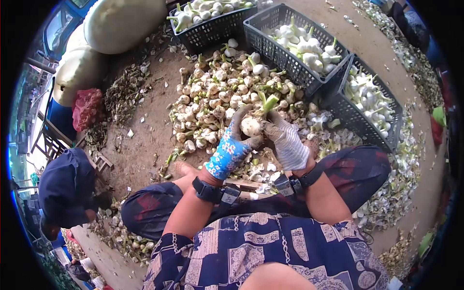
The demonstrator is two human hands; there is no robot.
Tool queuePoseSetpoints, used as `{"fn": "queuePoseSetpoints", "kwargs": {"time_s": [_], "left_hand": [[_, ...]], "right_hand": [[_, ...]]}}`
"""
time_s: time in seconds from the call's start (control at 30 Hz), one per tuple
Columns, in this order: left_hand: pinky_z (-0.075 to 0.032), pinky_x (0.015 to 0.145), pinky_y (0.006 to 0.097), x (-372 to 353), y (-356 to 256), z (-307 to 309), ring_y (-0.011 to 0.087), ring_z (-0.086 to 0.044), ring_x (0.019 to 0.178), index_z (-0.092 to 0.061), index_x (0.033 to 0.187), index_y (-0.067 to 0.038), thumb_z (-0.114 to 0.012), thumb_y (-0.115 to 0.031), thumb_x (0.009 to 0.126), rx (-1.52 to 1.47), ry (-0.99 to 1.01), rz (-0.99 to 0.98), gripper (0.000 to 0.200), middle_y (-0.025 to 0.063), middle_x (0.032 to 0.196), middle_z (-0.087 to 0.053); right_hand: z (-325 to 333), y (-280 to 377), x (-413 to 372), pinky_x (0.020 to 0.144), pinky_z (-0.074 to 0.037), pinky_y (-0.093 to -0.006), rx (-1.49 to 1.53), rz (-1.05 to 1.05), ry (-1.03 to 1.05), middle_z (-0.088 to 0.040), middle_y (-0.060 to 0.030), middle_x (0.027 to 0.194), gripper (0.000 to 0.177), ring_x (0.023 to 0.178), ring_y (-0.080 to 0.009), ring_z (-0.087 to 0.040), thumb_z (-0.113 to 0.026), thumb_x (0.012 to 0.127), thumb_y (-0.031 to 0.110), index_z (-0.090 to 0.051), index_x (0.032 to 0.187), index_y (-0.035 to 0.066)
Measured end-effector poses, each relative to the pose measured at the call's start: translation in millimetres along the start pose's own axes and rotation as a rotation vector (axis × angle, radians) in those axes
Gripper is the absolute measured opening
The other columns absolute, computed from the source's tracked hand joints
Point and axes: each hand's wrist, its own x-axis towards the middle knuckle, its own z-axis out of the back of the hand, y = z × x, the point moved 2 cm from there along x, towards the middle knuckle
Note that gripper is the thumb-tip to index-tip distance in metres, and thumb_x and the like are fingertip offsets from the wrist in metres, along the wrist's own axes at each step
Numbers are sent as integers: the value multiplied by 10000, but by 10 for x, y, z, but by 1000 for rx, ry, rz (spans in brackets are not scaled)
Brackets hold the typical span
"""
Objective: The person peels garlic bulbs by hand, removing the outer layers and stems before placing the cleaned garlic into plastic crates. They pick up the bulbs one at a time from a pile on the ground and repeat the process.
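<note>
My left hand (232, 147), in a blue flowered glove with dirty fingertips, is closed around one side of a garlic bulb (251, 126). From the other side my right hand (288, 140), in a striped white glove, grips the same bulb near its root end and stem. A short green stem (268, 102) sticks up from the bulb between both hands. Just beyond them lies a heap of unpeeled garlic bulbs (212, 99) with soil-stained skins. Loose white peelings (263, 173) are scattered on the ground below my hands.
Black crates with cleaned white garlic stand ahead: one at the back (212, 30), one in the middle (299, 72), one at right (397, 113). Large pale sacks or gourds (123, 24) and a red mesh bag (87, 109) lie at left. Another person (67, 186) bends low at left.
</note>
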Motion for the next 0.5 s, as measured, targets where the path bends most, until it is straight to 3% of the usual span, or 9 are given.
{"fn": "queuePoseSetpoints", "kwargs": {"time_s": [0.07, 0.1, 0.13, 0.2, 0.23, 0.27, 0.33, 0.43, 0.5], "left_hand": [[-415, 952, 316, -155, 56, 52, 188, -493, 1112, -348, 1352, -62, -756, -104, 702, 301, -120, -210, 769, 114, 1221, -498], [-405, 968, 329, -232, 156, 107, 208, -487, 1132, -391, 1319, -49, -775, -120, 684, 416, -227, -325, 746, 136, 1230, -496], [-416, 953, 364, -318, 103, 86, 268, -509, 1119, -406, 1298, -37, -790, -146, 660, 586, -302, -490, 752, 170, 1206, -507], [-448, 903, 381, -500, -37, 105, 305, -528, 1078, -377, 1318, -62, -801, -49, 610, 1101, -351, -746, 825, 171, 1221, -482], [-444, 875, 427, -570, -95, 79, 380, -527, 1038, -396, 1295, -52, -800, -86, 612, 1167, -379, -869, 794, 199, 1150, -506], [-447, 862, 440, -644, -95, 99, 393, -524, 1034, -403, 1287, -46, -783, -111, 638, 1287, -389, -913, 755, 206, 1153, -512], [-456, 827, 447, -726, -146, 149, 392, -530, 1017, -410, 1284, -49, -779, -132, 643, 1385, -392, -1030, 744, 212, 1147, -513], [-466, 789, 441, -812, -221, 243, 382, -548, 974, -435, 1252, -47, -787, -129, 623, 1347, -437, -966, 725, 205, 1122, -524], [-453, 794, 440, -832, -234, 300, 377, -542, 954, -453, 1238, -33, -752, -137, 654, 1284, -425, -911, 665, 209, 1116, -518]], "right_hand": [[-92, 63, -28, 810, -468, -270, -369, 97, 42, -574, -79, 1093, 414, 973, -121, -546, -547, 916, 216, -448, 1263, 12], [-195, 145, -95, 807, -467, -286, -275, 41, 56, -591, -94, 1068, 398, 942, -151, -571, -561, 909, 233, -482, 1220, -2], [-186, 164, -93, 763, -479, -296, -706, 286, -18, -626, -120, 981, 336, 850, -182, -601, -590, 891, 248, -556, 1114, -1], [-214, 127, -160, 701, -490, -317, -680, 213, 40, -643, -138, 908, 278, 791, -217, -623, -606, 878, 263, -611, 1009, 18], [-323, 138, -221, 675, -492, -326, -803, 277, 3, -648, -139, 888, 274, 772, -231, -629, -615, 871, 271, -619, 987, 23], [-457, 138, -286, 648, -493, -335, -923, 342, -39, -653, -140, 868, 271, 754, -245, -634, -624, 864, 279, -627, 965, 28], [-586, 116, -338, 667, -495, -358, -921, 234, -79, -649, -131, 920, 221, 801, -267, -631, -588, 860, 221, -622, 994, 49], [-680, 71, -285, 720, -488, -384, -1290, 566, 82, -622, -117, 972, 254, 854, -282, -605, -502, 799, 138, -606, 1025, 90], [-687, 34, -259, 700, -491, -379, -1190, 519, 45, -634, -124, 883, 182, 804, -301, -610, -532, 835, 134, -618, 974, 54]]}}
